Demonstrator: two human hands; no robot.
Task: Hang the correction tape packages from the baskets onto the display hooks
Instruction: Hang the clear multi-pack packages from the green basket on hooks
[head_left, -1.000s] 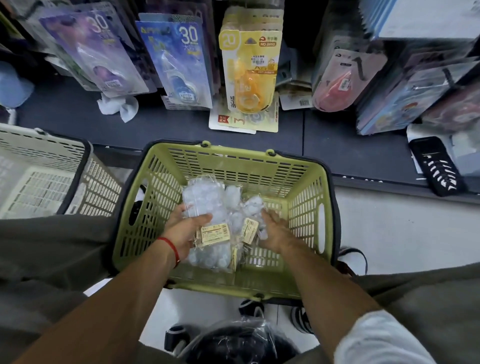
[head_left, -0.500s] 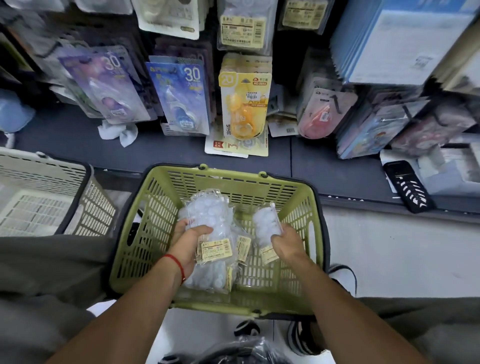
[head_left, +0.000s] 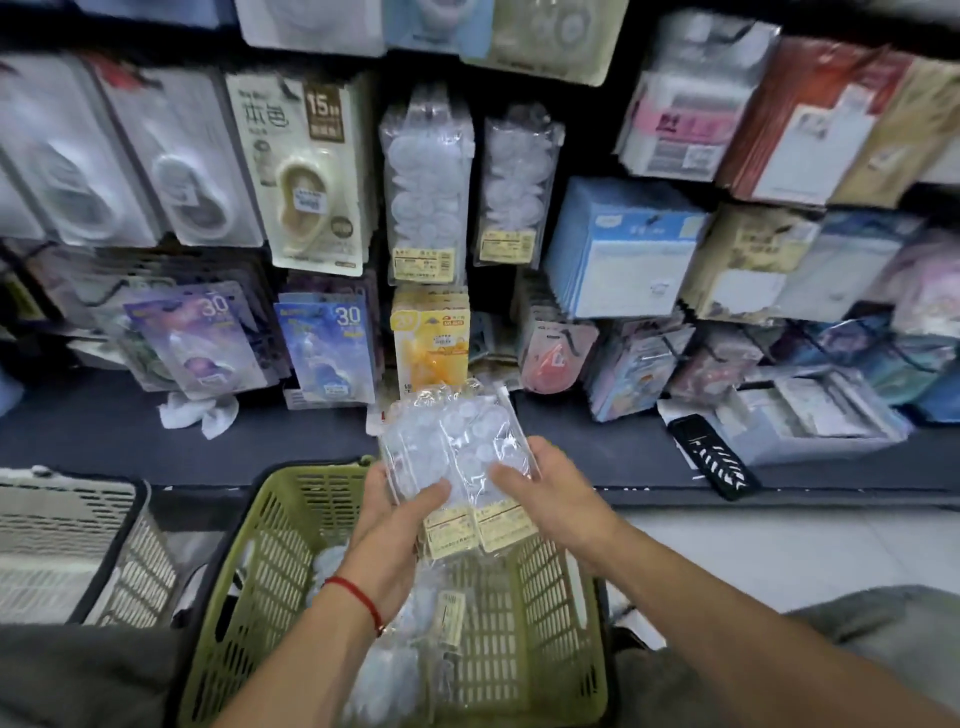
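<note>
Above the green basket I hold up a stack of clear packages of white refills with yellow labels at their lower ends. My left hand grips the stack's left side, thumb across the front. My right hand holds its right edge, fingers on the front. More clear packages lie in the basket. The same packages hang on hooks straight ahead, two rows side by side.
A beige basket stands at the left. The dark shelf carries a white crumpled cloth and a black handheld device. Carded correction tapes and other stationery packs fill the wall of hooks.
Both hands have lifted the packages out of the basket and brought them together into one stack. The view has tilted up toward the hooks.
</note>
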